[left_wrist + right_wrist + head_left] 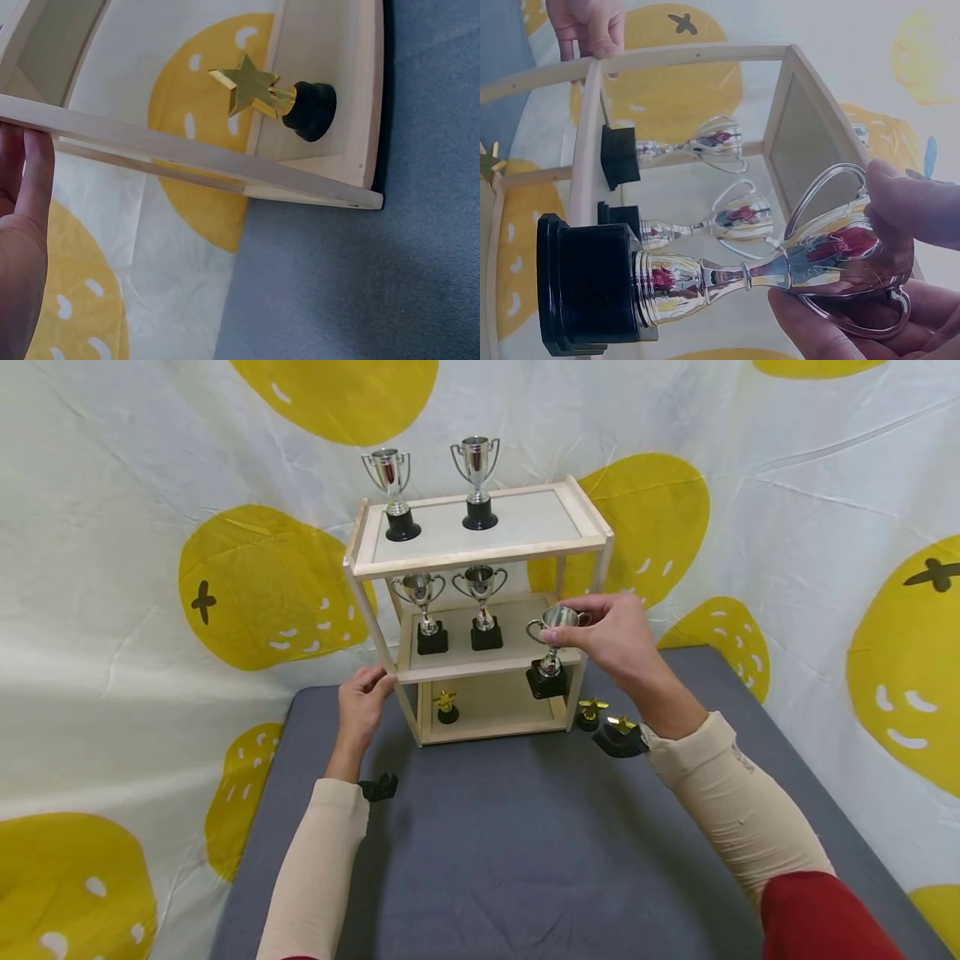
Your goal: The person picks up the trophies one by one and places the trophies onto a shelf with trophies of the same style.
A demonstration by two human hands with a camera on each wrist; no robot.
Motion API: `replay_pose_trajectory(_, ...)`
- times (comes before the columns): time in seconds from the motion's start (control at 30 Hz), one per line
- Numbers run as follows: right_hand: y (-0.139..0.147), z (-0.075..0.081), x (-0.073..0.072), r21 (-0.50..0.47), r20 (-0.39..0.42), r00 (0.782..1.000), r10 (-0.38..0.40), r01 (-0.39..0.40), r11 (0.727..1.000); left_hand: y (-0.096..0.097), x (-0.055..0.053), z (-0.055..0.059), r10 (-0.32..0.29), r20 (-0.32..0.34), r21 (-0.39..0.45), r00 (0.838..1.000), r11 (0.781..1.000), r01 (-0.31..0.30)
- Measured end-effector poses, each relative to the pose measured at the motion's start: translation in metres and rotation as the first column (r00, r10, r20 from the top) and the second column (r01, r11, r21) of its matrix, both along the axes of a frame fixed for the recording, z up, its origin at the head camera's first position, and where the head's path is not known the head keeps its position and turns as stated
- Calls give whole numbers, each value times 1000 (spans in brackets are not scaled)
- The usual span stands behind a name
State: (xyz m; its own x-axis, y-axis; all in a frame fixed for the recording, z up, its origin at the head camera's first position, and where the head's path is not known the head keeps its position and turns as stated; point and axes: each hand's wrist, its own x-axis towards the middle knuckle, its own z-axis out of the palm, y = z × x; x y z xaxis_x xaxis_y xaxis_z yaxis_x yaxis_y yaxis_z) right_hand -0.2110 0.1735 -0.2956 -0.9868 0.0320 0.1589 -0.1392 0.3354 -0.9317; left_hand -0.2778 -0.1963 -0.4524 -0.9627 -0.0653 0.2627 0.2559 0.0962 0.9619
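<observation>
My right hand pinches a silver trophy cup by its bowl, thumb at the rim and fingers round the far side. The cup hangs upright in front of the right end of the middle shelf, its square black base lowermost. With my left hand I hold the left front post of the wooden shelf rack at middle-shelf height. Two silver cups, a left one and a right one, stand side by side on that middle shelf. A gold star trophy sits on the bottom shelf, at its left.
Two taller silver cups stand on the top shelf. Right of the rack, two gold star trophies are on the grey table, near my right wrist. A patterned cloth hangs close behind.
</observation>
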Motion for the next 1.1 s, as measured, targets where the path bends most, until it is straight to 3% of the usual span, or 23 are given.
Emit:
replay_pose_trajectory(0.23, -4, 3, -5, 3, -19, 1000, -4, 4, 1000, 0, -2, 0, -10, 24, 22, 1000, 1000, 10)
replay_pose_trajectory(0.57, -12, 5, -12, -14, -9, 1000, -2, 2, 1000, 1, 0, -2, 1, -28, 16, 1000, 1000, -1)
replay_pose_trajectory(1.1, -21, 3, -25, 2, -39, 999, -6, 6, 1000, 0, -1, -3, 6, -43, 5, 999, 1000, -5)
